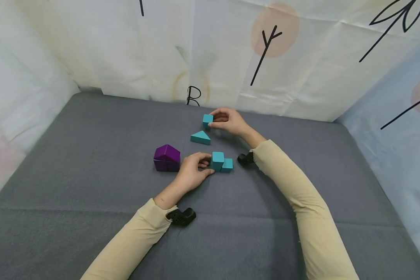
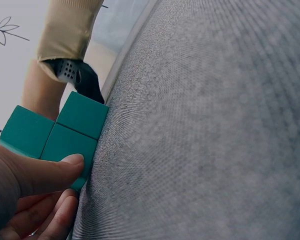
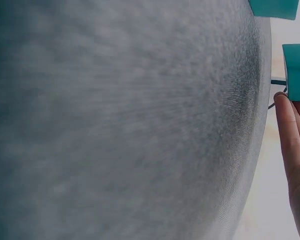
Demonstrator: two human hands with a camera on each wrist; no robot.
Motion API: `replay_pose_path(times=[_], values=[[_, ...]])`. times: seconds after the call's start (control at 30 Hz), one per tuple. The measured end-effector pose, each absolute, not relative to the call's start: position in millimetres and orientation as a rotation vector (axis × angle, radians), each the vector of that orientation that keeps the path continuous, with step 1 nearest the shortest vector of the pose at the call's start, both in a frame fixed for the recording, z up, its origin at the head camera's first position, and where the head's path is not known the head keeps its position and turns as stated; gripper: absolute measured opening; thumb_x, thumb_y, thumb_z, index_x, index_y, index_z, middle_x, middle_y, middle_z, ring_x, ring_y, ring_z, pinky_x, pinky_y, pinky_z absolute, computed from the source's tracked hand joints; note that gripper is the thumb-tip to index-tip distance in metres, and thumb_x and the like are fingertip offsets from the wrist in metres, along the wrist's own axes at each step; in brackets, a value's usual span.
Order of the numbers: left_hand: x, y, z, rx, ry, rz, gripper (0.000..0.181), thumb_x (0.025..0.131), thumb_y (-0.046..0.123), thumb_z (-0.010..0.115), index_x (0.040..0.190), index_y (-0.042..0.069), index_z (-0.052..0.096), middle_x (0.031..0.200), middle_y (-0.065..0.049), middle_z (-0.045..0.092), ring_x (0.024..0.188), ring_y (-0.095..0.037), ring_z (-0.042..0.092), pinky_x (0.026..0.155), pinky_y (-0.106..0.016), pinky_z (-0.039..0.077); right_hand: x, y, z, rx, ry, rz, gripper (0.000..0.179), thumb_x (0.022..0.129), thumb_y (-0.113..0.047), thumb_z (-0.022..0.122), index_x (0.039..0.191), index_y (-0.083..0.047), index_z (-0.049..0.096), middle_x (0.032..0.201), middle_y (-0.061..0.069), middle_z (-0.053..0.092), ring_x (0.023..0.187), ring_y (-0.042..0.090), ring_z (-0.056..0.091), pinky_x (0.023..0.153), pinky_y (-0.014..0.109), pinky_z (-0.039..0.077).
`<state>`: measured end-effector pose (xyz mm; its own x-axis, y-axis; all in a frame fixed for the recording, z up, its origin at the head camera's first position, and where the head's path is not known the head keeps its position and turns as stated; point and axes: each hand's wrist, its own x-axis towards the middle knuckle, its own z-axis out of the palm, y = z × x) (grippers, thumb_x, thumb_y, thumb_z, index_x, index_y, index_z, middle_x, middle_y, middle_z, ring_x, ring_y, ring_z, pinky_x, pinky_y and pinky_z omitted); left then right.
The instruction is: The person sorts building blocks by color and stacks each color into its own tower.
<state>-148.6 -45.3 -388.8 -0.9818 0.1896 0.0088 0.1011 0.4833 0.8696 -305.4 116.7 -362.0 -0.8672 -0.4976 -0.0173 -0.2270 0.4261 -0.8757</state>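
Three teal cubes stand together mid-table: one cube sits atop another, with a third beside the lower one. My left hand grips the lower cube at its left side, thumb on its near face. Farther back, my right hand pinches another teal cube between thumb and fingers. That cube appears raised off the cloth in the right wrist view. Between the hands lies a teal triangular block.
Left of my left hand stands a group of purple blocks with a peaked top. Everything rests on a grey cloth-covered table. A white printed curtain hangs along the back edge.
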Motion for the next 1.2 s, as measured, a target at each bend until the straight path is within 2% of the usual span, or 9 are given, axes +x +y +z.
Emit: replay_pose_path(times=[0.57, 1.0, 1.2], values=[[-150.5, -47.4, -389.3, 0.272, 2.655, 1.533, 0.038, 0.083, 0.001, 0.072, 0.12, -0.001, 0.064, 0.113, -0.015, 0.065, 0.099, -0.026, 0.064, 0.088, -0.033, 0.054, -279.3, 132.4, -362.6, -0.768, 2.408, -1.477, 0.038, 0.088, -0.007, 0.069, 0.122, 0.004, 0.057, 0.12, 0.021, 0.06, 0.112, 0.03, 0.059, 0.097, 0.031, 0.051], [-150.7, -47.5, -388.7, 0.278, 2.676, 1.524, 0.039, 0.082, 0.001, 0.073, 0.12, -0.002, 0.063, 0.112, -0.016, 0.065, 0.098, -0.026, 0.065, 0.087, -0.032, 0.055, -260.4, 146.7, -359.1, -0.817, 2.354, -1.518, 0.034, 0.087, -0.001, 0.067, 0.118, 0.007, 0.056, 0.117, 0.024, 0.06, 0.108, 0.034, 0.06, 0.094, 0.037, 0.052], [-150.8, -48.1, -390.0, 0.278, 2.673, 1.529, 0.038, 0.083, 0.001, 0.073, 0.12, -0.002, 0.063, 0.113, -0.016, 0.065, 0.099, -0.026, 0.065, 0.088, -0.033, 0.055, -251.7, 153.6, -358.4, -0.851, 2.368, -1.522, 0.033, 0.086, 0.0, 0.067, 0.117, 0.007, 0.057, 0.117, 0.025, 0.061, 0.106, 0.034, 0.061, 0.09, 0.036, 0.053]])
